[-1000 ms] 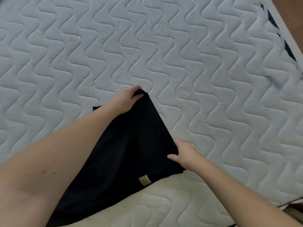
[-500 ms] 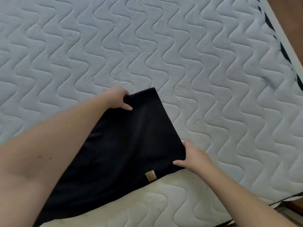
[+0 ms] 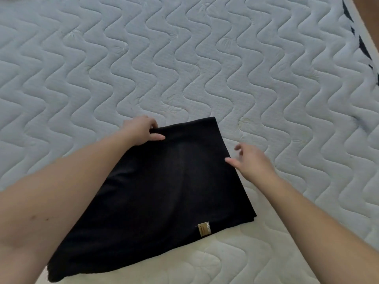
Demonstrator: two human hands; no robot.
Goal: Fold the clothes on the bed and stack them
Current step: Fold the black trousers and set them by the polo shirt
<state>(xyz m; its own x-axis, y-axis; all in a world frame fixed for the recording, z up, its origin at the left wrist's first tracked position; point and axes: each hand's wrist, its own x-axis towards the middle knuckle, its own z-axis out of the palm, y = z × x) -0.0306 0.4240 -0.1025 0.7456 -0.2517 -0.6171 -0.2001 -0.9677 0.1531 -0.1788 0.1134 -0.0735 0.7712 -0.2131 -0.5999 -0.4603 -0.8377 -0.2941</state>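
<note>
A black garment (image 3: 164, 191) lies folded flat on the white quilted mattress (image 3: 184, 68), with a small tan label (image 3: 204, 229) near its front edge. My left hand (image 3: 141, 130) pinches the garment's far left corner, thumb on top of the cloth. My right hand (image 3: 250, 160) hovers at the garment's right edge, fingers spread and relaxed, holding nothing. My left forearm covers part of the garment's left side.
The mattress's right edge with dark trim (image 3: 365, 48) runs along the upper right, brown floor beyond it. Bare quilted surface stretches behind and to both sides of the garment.
My right hand let go of the garment's near right corner and moved up along its right edge. My left hand keeps its hold on the far corner. The fold now lies flatter.
</note>
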